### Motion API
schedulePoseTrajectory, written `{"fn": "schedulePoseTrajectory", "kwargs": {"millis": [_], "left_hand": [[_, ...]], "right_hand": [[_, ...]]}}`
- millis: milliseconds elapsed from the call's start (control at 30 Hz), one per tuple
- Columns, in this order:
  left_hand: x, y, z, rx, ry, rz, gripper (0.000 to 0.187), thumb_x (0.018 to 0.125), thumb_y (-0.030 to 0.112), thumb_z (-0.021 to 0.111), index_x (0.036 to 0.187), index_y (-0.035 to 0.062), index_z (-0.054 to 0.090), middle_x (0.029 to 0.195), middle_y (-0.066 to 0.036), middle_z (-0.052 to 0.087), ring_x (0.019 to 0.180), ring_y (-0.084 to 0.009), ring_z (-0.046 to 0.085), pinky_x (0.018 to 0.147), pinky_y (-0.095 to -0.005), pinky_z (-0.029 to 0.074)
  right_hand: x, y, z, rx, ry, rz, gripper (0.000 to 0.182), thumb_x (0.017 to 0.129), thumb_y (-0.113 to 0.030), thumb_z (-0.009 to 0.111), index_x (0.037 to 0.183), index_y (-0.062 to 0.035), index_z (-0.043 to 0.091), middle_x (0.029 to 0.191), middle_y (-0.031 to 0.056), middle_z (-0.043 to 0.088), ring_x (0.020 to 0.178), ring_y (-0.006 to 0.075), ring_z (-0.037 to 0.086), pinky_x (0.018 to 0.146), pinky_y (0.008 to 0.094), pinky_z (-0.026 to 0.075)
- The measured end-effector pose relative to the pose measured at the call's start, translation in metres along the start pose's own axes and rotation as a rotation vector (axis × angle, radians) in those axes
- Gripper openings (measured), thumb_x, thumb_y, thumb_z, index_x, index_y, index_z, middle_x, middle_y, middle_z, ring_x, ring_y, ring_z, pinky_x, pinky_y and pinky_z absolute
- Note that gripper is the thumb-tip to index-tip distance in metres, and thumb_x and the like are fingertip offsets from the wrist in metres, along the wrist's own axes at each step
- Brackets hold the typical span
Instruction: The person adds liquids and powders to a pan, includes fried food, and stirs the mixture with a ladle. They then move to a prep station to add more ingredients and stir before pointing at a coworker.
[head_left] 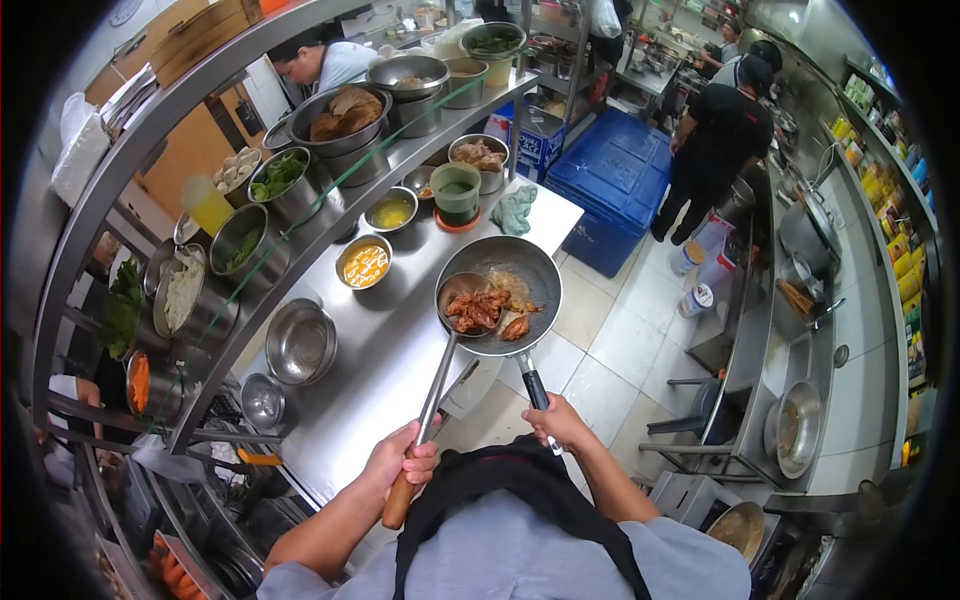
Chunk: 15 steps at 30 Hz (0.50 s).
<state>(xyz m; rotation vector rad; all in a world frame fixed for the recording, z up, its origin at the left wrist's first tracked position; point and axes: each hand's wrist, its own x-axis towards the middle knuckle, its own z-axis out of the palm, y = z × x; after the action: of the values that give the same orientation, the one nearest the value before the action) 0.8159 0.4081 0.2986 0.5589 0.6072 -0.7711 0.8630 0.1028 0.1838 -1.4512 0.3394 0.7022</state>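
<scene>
My left hand (pixel 402 462) is wrapped round the wooden grip of a long metal ladle (pixel 434 388). Its bowl rests in a dark frying pan (pixel 521 345) among reddish-brown cooked meat pieces (pixel 486 310). The black handle of that pan is in my right hand (pixel 561 424), fingers closed round it. The pan is held before me, over the right edge of the steel table (pixel 400 345). Near it on the table stand a bowl of orange-yellow liquid with white streaks (pixel 364 262) and a green tub (pixel 457 195).
Two metal bowls (pixel 301 341) stand at the table's left. Above runs a steel shelf (pixel 300 245) with pots of greens and meat. A blue chest (pixel 612 180) sits beyond the table. A person in black (pixel 728 130) stands at the right-hand counter; another bends behind the shelf.
</scene>
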Motion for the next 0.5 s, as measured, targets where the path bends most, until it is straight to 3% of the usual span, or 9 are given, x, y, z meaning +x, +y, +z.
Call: {"fn": "schedulePoseTrajectory", "kwargs": {"millis": [267,433,500], "left_hand": [[0.012,-0.008,-0.006,-0.263,-0.229,-0.046,0.041,0.104,0.029,0.045,0.141,0.0117,0.042,0.073,0.0,0.042,0.045,-0.0048,0.037,0.038,-0.0215,0.036],[0.026,-0.02,-0.002,-0.305,-0.272,-0.072,0.038,0.105,0.029,0.042,0.139,0.0114,0.044,0.072,0.0,0.042,0.046,-0.006,0.036,0.039,-0.0223,0.036],[0.021,-0.026,0.01,0.128,-0.071,0.099,0.036,0.106,0.031,0.04,0.136,0.0118,0.045,0.073,-0.001,0.042,0.047,-0.0063,0.035,0.041,-0.0217,0.035]], "right_hand": [[-0.005,-0.011,-0.013,0.019,-0.045,-0.016,0.021,0.084,-0.008,0.07,0.084,-0.0063,0.049,0.058,0.0005,0.049,0.042,0.0095,0.047,0.036,0.0266,0.04],[-0.007,-0.021,-0.022,-0.005,-0.094,-0.03,0.021,0.085,-0.008,0.069,0.084,-0.0065,0.048,0.057,0.0004,0.049,0.042,0.0099,0.047,0.037,0.027,0.04],[-0.005,-0.022,-0.027,-0.013,-0.11,-0.034,0.022,0.085,-0.008,0.069,0.083,-0.0068,0.047,0.057,0.0004,0.049,0.042,0.0099,0.047,0.037,0.0271,0.04]]}}
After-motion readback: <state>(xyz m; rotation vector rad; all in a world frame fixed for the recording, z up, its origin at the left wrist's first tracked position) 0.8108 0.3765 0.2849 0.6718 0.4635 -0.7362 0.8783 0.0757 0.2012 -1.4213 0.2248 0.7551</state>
